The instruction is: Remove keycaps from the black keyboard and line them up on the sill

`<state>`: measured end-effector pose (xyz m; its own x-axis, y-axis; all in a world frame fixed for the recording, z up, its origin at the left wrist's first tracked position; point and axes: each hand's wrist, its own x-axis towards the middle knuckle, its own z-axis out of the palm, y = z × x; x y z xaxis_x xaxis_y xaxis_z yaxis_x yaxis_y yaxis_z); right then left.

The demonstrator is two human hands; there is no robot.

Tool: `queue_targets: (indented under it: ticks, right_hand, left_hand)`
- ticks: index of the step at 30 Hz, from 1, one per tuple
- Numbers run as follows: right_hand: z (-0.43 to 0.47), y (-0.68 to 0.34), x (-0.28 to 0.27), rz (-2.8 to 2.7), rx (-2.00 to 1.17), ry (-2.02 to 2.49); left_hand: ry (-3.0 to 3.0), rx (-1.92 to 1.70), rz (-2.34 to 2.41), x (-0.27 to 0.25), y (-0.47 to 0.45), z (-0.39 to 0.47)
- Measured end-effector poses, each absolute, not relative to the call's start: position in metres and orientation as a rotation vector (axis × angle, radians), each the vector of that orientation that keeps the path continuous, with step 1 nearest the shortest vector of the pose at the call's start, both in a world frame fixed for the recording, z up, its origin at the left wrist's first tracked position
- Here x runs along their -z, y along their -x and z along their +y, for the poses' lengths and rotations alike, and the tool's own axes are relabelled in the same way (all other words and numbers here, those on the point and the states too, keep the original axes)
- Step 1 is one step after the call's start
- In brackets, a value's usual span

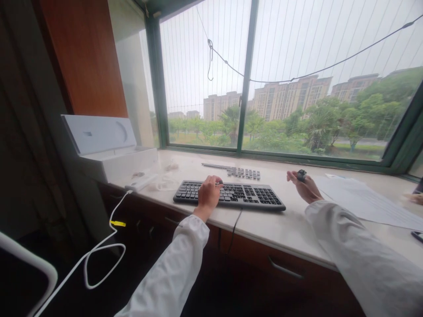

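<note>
I see a wide window (pixel 280 53) rising behind the back edge of the white bench (pixel 291 224). An open white box (pixel 128 160) sits at the bench's left end, its lid tipped up, and sheets of paper (pixel 370 198) lie toward the right end. The dark keyboard (pixel 257 193) is near the middle of the front edge; many spots on its right part lack their caps. Loose key caps (pixel 244 173) lie in rows just behind it, toward the back edge. My left hand (pixel 208 196) is on the keyboard's left half, fingertips drawn together; I can't tell whether they grip a cap. My right hand (pixel 307 188) is raised off the keyboard's right end, fingers bent, a small dark object (pixel 302 175) against it, whether grasped or worn I can't tell.
</note>
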<state>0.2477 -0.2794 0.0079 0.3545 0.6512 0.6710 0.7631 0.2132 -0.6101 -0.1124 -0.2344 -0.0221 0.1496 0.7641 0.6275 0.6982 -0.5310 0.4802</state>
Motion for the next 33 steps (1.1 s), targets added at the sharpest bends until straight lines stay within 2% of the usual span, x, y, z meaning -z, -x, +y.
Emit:
queue_targets:
  ticks: [8, 14, 19, 33]
  right_hand:
    - [-0.274, -0.226, -0.010, -1.635, 0.275, 1.699]
    - [-0.277, -0.223, -0.005, -1.792, 0.349, 1.842]
    - [-0.282, -0.220, -0.009, -1.801, 0.441, 1.939]
    - [-0.279, -0.215, -0.003, -1.858, 0.390, 1.953]
  left_hand:
    - [-2.494, -1.117, 1.634, 0.000, 0.110, -0.206]
    - [-2.579, -0.696, 1.734, -0.035, 0.080, -0.122]
    - [-2.550, -0.381, 1.775, -0.034, 0.050, -0.060]
    - [-2.605, -0.284, 1.753, -0.015, 0.006, 0.012]
